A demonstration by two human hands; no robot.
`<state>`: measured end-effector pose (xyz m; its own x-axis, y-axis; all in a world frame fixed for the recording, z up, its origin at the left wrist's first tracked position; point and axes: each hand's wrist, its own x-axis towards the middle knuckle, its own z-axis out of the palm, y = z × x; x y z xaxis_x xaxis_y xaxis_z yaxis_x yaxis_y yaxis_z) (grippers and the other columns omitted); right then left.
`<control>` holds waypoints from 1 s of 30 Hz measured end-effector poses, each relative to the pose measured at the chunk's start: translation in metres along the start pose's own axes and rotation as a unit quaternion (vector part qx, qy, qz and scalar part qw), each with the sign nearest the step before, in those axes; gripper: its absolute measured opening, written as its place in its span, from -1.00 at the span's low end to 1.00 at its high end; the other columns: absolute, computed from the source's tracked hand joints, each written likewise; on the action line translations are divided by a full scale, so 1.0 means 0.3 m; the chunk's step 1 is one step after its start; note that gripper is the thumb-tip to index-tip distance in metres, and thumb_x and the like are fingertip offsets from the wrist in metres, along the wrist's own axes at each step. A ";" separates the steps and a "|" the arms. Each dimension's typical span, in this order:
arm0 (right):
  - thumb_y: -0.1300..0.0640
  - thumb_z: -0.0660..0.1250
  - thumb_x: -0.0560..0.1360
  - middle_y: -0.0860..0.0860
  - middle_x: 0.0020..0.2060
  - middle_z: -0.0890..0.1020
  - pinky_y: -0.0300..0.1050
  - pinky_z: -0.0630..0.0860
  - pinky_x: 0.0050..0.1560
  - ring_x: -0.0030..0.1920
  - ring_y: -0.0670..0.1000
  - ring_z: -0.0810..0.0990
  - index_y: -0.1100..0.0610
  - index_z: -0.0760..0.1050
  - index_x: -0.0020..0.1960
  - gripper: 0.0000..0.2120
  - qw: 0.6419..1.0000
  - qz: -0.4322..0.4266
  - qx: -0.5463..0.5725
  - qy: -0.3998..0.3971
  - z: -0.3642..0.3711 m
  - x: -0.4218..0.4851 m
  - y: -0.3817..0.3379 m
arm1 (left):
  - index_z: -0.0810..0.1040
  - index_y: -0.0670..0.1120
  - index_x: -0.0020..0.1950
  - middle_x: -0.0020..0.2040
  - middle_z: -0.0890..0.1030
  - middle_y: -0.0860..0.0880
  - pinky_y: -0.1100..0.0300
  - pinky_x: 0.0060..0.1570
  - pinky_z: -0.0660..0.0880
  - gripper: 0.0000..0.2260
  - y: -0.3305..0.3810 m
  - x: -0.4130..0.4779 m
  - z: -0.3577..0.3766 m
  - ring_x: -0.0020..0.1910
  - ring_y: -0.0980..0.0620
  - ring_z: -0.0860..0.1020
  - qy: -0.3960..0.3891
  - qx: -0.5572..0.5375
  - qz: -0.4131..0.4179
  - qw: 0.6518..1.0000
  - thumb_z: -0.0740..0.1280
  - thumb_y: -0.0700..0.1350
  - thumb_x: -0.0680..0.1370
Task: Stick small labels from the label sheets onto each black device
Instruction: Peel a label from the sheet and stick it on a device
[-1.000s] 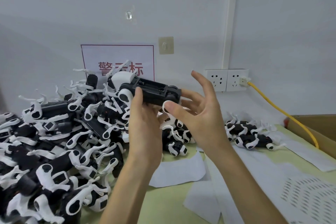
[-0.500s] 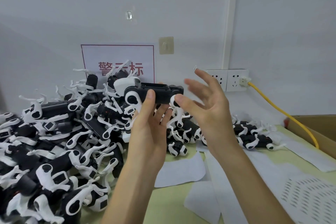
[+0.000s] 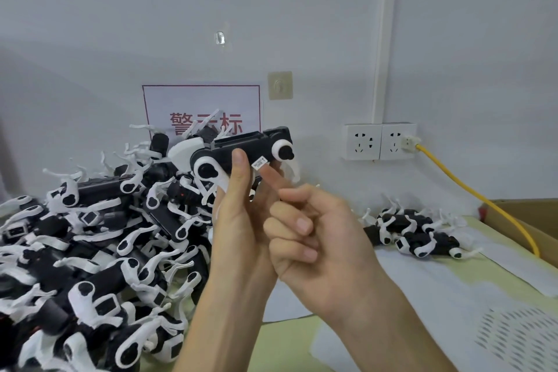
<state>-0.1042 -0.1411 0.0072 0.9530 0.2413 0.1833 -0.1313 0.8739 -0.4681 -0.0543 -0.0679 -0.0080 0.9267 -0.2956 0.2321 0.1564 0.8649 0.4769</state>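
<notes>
Centre frame: left hand point(image 3: 238, 220) raised, gripping black device point(image 3: 250, 148); right hand point(image 3: 314, 238) index extended, label point(image 3: 260, 162) on fingertip, other fingers curled

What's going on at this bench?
A person is labelling black devices. The left hand grips one device above the table; the right hand has a label on its index fingertip at the device's side, stuck or not, I cannot tell. A big pile lies left, a small group right, label sheets on the table.
</notes>
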 end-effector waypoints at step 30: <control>0.21 0.23 0.47 -0.03 -0.58 0.18 -0.27 0.04 -0.60 -0.53 -0.07 0.01 0.15 0.73 0.04 -0.69 0.999 -0.005 0.005 0.046 -0.030 0.010 0.017 | 0.52 0.05 -0.18 -0.41 0.44 0.01 0.39 -0.65 0.22 -0.70 -0.030 0.011 -0.022 -0.68 0.08 0.33 0.037 0.084 0.028 0.995 0.60 0.10 0.31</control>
<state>-0.0996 -0.1396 -0.0023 0.9753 0.1934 0.1062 -0.1245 0.8798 -0.4587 -0.0504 -0.0740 -0.0169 0.9561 -0.2132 0.2011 0.0513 0.7972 0.6015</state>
